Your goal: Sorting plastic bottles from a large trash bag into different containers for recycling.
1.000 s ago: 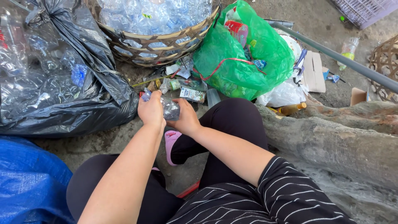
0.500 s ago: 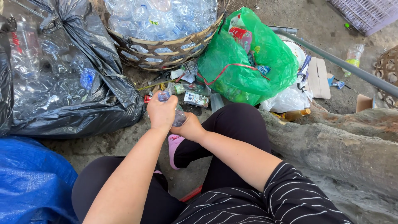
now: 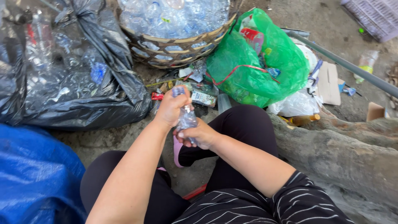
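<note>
A crushed clear plastic bottle [image 3: 186, 118] is held between both hands above my knees. My left hand [image 3: 170, 108] wraps the upper part near the blue cap end. My right hand [image 3: 199, 135] grips the lower end from underneath. The bottle stands roughly upright and is squeezed thin. In front of the hands lie loose labels and scraps [image 3: 199, 97] on the ground.
A woven basket [image 3: 178, 43] full of clear bottles stands ahead. A black bag [image 3: 103, 99] of bottles lies at left, a blue bag [image 3: 33, 174] near left, a green bag [image 3: 248, 70] at right. A grey pipe [image 3: 352, 68] and a stone ledge [image 3: 344, 153] run at right.
Both hands have stayed on the bottle and shifted slightly toward me. The bottle now stands more upright and looks more squeezed. The view has drifted a little.
</note>
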